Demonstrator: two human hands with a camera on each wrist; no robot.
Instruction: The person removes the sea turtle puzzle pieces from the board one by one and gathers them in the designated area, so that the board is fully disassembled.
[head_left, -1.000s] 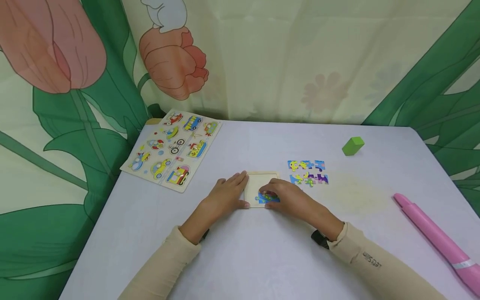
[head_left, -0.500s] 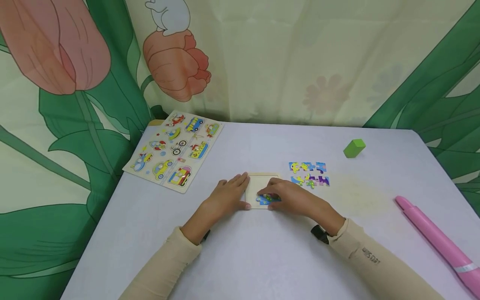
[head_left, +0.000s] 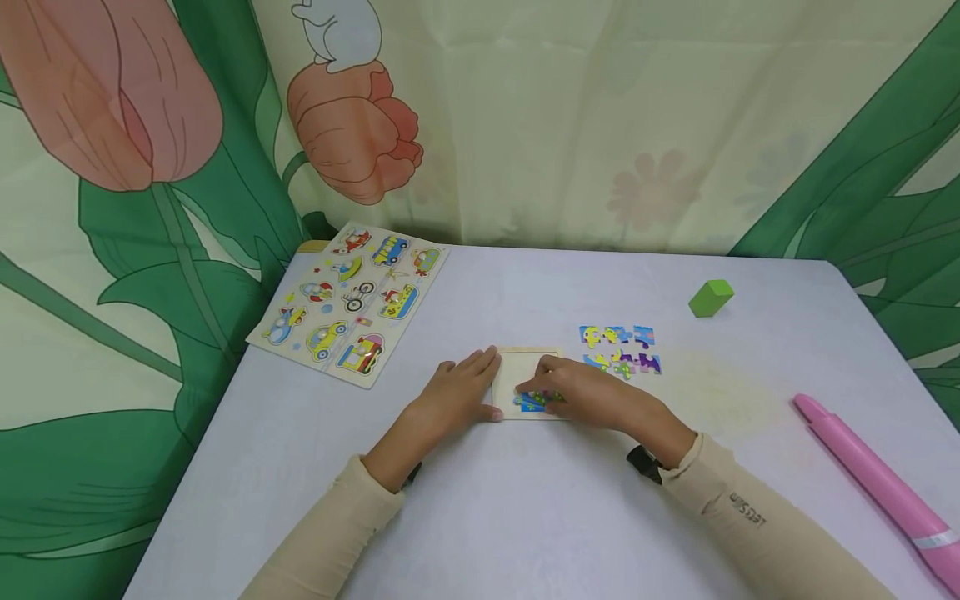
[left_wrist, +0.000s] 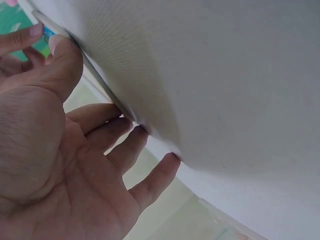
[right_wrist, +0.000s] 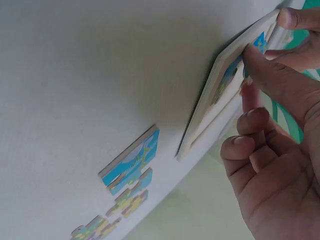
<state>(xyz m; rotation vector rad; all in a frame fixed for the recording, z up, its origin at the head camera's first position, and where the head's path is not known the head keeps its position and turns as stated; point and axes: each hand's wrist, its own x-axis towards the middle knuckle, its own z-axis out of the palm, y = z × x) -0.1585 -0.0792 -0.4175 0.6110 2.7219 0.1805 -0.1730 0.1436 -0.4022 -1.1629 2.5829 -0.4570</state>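
Note:
A shallow wooden puzzle tray [head_left: 516,367] lies on the table between my hands, with blue and green jigsaw pieces [head_left: 531,403] set along its near edge. My left hand [head_left: 454,390] rests against the tray's left side, fingers extended; the left wrist view shows the fingertips along the tray edge [left_wrist: 102,81]. My right hand [head_left: 596,393] is over the tray's near right part. Thumb and index finger pinch a small puzzle piece there, mostly hidden by the fingers, while the other fingers curl in the right wrist view. Two rows of loose jigsaw pieces [head_left: 618,335] lie right of the tray.
A vehicle picture board [head_left: 352,304] lies at the back left. A green block [head_left: 711,298] stands at the back right. On the right side lies a long pink object [head_left: 870,475] with a pale band. A printed curtain [head_left: 540,125] hangs behind the table.
My right hand shifts slightly to the right over the pieces in the tray, its thumb moving the same way. The left hand stays at the tray's side. The head view tilts a little.

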